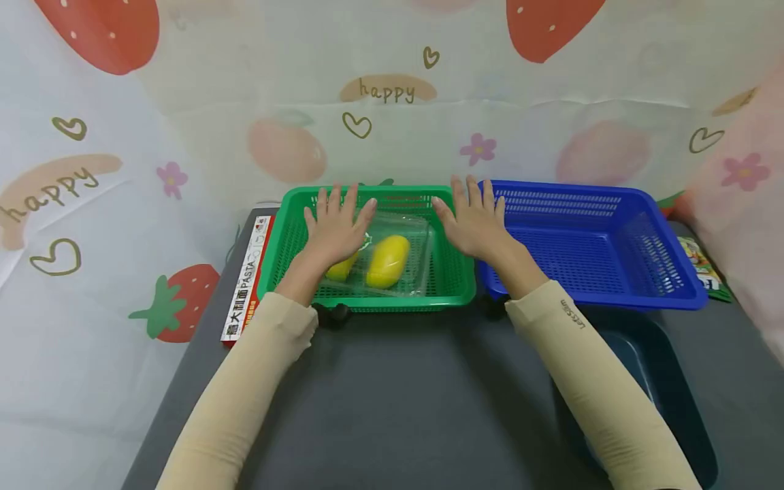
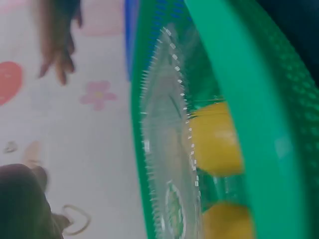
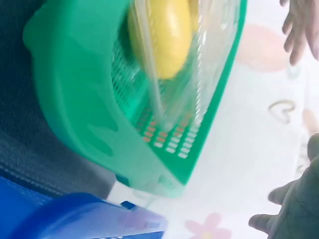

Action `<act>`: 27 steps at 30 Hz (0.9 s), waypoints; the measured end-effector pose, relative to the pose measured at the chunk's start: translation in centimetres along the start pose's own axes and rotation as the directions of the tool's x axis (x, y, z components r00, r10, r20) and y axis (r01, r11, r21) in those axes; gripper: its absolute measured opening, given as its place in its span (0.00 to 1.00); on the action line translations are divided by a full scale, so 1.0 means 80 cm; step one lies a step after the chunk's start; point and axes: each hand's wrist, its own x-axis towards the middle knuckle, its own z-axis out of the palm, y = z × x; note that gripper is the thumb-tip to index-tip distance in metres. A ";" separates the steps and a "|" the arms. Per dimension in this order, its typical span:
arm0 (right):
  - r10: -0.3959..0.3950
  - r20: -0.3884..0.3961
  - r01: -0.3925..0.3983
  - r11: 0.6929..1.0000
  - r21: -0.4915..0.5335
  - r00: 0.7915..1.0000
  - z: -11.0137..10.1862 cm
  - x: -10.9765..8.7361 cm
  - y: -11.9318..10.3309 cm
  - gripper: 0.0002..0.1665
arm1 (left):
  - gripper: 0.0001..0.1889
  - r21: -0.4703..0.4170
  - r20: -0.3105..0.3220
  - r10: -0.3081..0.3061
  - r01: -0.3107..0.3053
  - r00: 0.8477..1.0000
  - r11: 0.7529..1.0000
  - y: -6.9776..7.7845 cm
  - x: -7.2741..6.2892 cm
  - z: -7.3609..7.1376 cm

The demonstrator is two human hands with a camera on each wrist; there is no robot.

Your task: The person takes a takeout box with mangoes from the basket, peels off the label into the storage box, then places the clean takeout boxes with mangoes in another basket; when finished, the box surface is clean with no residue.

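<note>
A green basket (image 1: 367,304) stands at the back of the table. In it lies a clear plastic clamshell box (image 1: 419,265) holding yellow mangoes (image 1: 388,261). My left hand (image 1: 335,235), palm down with spread fingers, is over the basket's left part and hides some of the box and one mango. Over the right end of the basket, beside the blue basket, my right hand (image 1: 476,221) is spread the same way. Neither hand holds anything. The left wrist view shows the box lid (image 2: 164,129) tilted up; the right wrist view shows a mango (image 3: 164,37) under the plastic.
A blue basket (image 1: 637,299) stands right of the green one, with a snack packet (image 1: 704,269) beyond it. On the left lies a pasta box (image 1: 248,279). A dark tray (image 1: 680,401) sits front right, partly under my right sleeve. A patterned cloth (image 1: 392,150) hangs behind.
</note>
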 end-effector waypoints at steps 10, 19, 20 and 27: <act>-0.130 0.067 0.131 0.991 -0.016 0.989 0.012 -0.049 -0.013 0.43 | 0.36 -0.137 -0.240 -0.146 0.115 0.960 0.984 -0.092 -0.092 -0.006; -0.137 0.117 0.126 0.987 0.097 0.984 0.018 -0.047 -0.018 0.43 | 0.34 -0.370 -0.167 -0.303 0.225 0.938 0.901 -0.154 -0.104 0.027; -0.132 0.120 0.118 0.986 0.116 0.984 0.018 -0.045 -0.018 0.43 | 0.34 -0.391 -0.170 -0.304 0.219 0.937 0.894 -0.155 -0.102 0.031; -0.041 0.166 0.002 0.973 0.229 0.985 0.020 -0.017 -0.019 0.42 | 0.32 -0.457 -0.178 -0.338 0.226 0.924 0.860 -0.157 -0.099 0.039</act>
